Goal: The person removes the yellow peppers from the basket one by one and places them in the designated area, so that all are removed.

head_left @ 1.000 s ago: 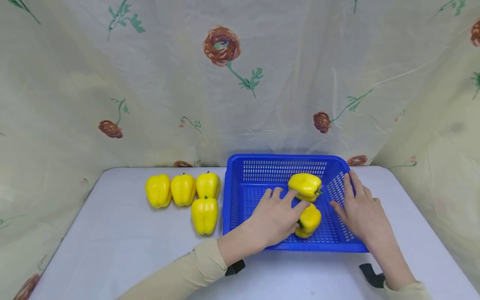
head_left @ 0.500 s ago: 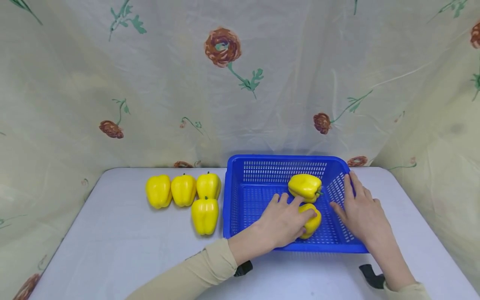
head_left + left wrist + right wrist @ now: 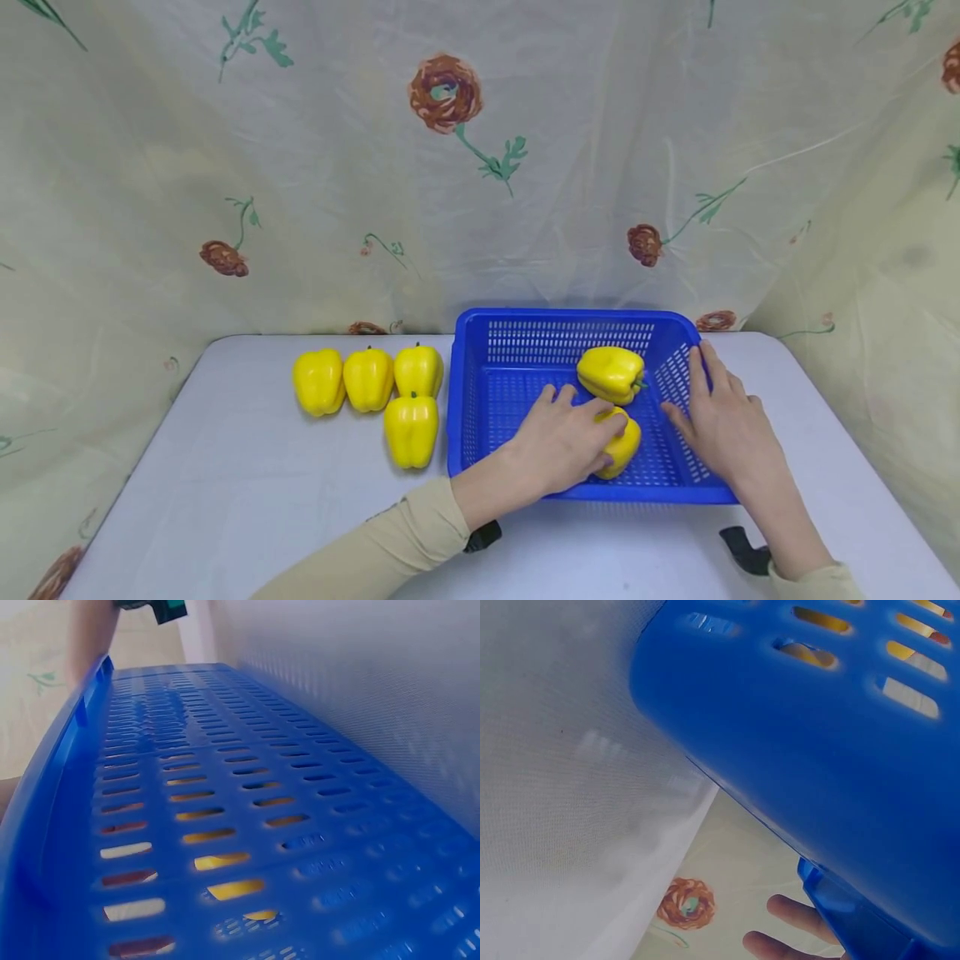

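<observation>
In the head view, a blue perforated basket (image 3: pixel 525 496) holds two yellow bell peppers. My left hand (image 3: pixel 558 442) reaches over the near side and grips the nearer bell pepper (image 3: pixel 626 446), partly covering it. Behind that one, the other bell pepper (image 3: pixel 609 372) lies on its side, its green stem towards the right. At the basket's right wall my right hand (image 3: pixel 731 425) holds the rim, thumb inside and fingers on the outer side. Two of its fingers (image 3: pixel 799 915) show below the rim in the right wrist view. The basket wall (image 3: pixel 247 765) hides my left hand's fingers in the left wrist view.
Left of the basket, several yellow bell peppers stand upright on the white table (image 3: pixel 247 492): a row at the back and one bell pepper (image 3: pixel 411 431) in front of its right end. A flowered curtain (image 3: pixel 322 167) hangs behind the table.
My left hand has moved slightly right and taken hold of the nearer bell pepper, whose stem is now covered. My right hand and the basket have stayed in place.
</observation>
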Demonstrator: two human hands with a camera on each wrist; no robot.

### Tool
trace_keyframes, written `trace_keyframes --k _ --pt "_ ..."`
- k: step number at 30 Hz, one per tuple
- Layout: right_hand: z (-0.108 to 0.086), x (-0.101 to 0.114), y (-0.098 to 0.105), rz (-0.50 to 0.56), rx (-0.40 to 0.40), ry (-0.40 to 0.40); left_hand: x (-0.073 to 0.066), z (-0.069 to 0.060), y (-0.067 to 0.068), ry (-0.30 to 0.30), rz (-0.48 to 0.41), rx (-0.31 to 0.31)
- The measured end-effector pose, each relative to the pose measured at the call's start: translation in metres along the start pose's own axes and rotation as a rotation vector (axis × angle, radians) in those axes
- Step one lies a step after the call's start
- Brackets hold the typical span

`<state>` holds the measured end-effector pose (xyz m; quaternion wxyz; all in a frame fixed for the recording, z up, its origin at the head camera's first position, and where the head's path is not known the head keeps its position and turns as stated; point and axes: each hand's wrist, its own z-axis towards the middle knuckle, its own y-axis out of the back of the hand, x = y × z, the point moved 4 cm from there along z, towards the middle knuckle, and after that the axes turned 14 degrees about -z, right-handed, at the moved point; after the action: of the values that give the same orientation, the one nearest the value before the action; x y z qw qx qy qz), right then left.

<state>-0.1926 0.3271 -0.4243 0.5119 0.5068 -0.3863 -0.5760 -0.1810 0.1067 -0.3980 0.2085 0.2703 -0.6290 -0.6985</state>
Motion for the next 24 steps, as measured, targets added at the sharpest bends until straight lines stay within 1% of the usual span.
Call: trace_keyframes --k 3,5,10,13,15,20,24 --pt "-0.0004 0.0007 0.0002 0.0 -0.003 0.001 -0.0007 -0.0002 0.0 -0.014 0.014 -0.011" --pt "-0.0007 0.0013 0.0001 0.002 -0.002 0.002 -0.0011 -0.0002 -0.0004 -0.012 -0.009 0.001" --pt "-0.0004 0.0005 -0.0006 0.003 0.011 -0.002 0.0 -0.0004 0.0007 0.01 -0.098 0.072" --pt "0.0 -0.0001 -0.0004 0.002 0.017 -0.006 0.0012 -0.001 0.0028 0.011 -0.11 0.107" --pt "0.0003 -0.0002 0.0001 0.003 0.017 -0.008 0.0016 -0.0016 0.004 0.009 -0.1 0.12" --pt "0.0006 -0.0001 0.001 0.007 0.018 -0.005 0.0043 -0.0031 0.0055 0.018 -0.083 0.105" --pt "0.0005 -0.0004 0.0008 0.007 0.024 -0.005 0.0056 -0.0025 0.005 0.02 -0.101 0.078"
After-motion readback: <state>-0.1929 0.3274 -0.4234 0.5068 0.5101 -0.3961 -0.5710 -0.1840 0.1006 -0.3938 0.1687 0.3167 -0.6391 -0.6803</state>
